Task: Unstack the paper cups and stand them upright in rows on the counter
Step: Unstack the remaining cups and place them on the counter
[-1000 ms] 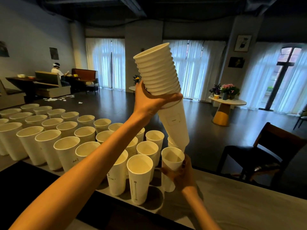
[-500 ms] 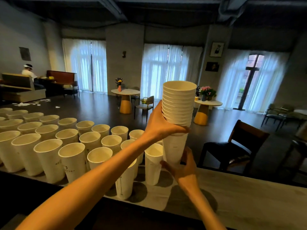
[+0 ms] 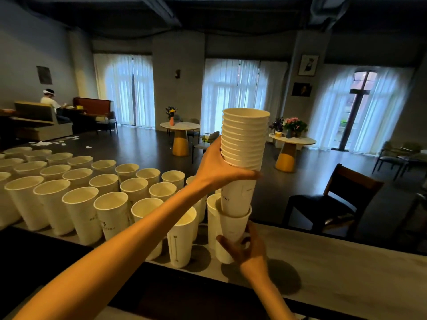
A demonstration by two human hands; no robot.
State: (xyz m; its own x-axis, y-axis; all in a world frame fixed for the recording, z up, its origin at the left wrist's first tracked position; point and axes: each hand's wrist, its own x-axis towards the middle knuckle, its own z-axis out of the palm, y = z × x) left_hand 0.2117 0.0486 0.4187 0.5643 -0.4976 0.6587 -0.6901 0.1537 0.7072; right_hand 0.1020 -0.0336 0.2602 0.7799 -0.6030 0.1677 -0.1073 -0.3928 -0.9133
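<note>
A stack of white paper cups (image 3: 243,144) stands upright in the air above the counter (image 3: 346,269). My left hand (image 3: 217,168) grips it around the middle, just under the bunched rims. The bottom cup (image 3: 234,224) has slid partly down off the stack, and my right hand (image 3: 245,249) holds it from below with curled fingers. Several single cups (image 3: 111,213) stand upright in rows across the counter's left half. The nearest of them (image 3: 182,234) is just left of my right hand.
A dark wooden chair (image 3: 332,199) sits behind the counter on the right. Round tables with flowers (image 3: 292,144) stand farther back near curtained windows. A person sits at a booth (image 3: 49,102) far left. The counter's right part shows bare grey surface.
The stack went from tilted to upright and came down toward the counter. My right hand left a standing cup, took the stack's bottom cup and has drawn it partly down.
</note>
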